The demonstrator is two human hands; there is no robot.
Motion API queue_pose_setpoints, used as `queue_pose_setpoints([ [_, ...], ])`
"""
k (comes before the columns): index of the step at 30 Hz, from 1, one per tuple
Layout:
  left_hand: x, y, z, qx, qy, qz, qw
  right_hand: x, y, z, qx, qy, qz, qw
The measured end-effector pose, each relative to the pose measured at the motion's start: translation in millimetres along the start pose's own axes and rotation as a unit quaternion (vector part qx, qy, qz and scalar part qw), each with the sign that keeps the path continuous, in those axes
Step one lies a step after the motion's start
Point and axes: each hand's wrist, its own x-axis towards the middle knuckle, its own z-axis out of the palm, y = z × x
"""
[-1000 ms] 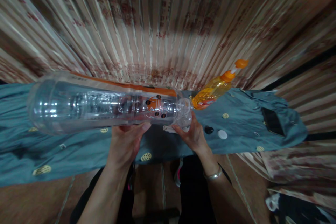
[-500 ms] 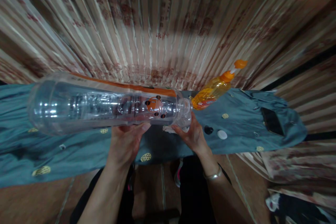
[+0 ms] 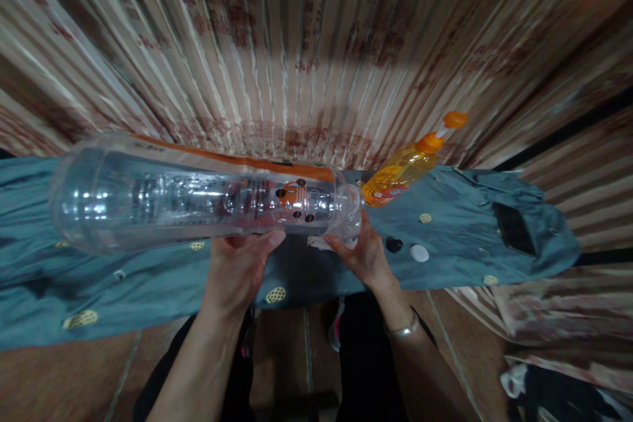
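Observation:
A large clear plastic container (image 3: 208,201) with an orange printed label lies sideways across the view, its narrow end to the right. My left hand (image 3: 237,270) grips its near side around the middle, thumb along the plastic and the other fingers hidden beneath. At the narrow end, my right hand (image 3: 363,250) is closed around the clear neck. A whitish crumpled piece (image 3: 320,242) shows beside the right thumb. Just beyond the neck stands an orange pump bottle (image 3: 403,171) of yellow-orange liquid.
Blue-green cloth (image 3: 445,211) with yellow spots covers the narrow surface. On it, right of my hands, are a black cap (image 3: 393,244), a white round lid (image 3: 419,253) and a dark phone (image 3: 514,229). A pleated curtain (image 3: 306,66) hangs behind.

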Motion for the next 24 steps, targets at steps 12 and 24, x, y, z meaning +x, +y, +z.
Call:
queue_pose_setpoints([
  [12,-0.5,-0.6,0.8,-0.002,0.001,0.001,1.000,1.2,-4.0,-2.3,0.017,-0.014,0.019,1.000],
  [24,-0.7,0.3,3.1,0.004,0.010,-0.005,1.000,0.3,-1.8,-1.5,0.005,-0.010,0.010,1.000],
])
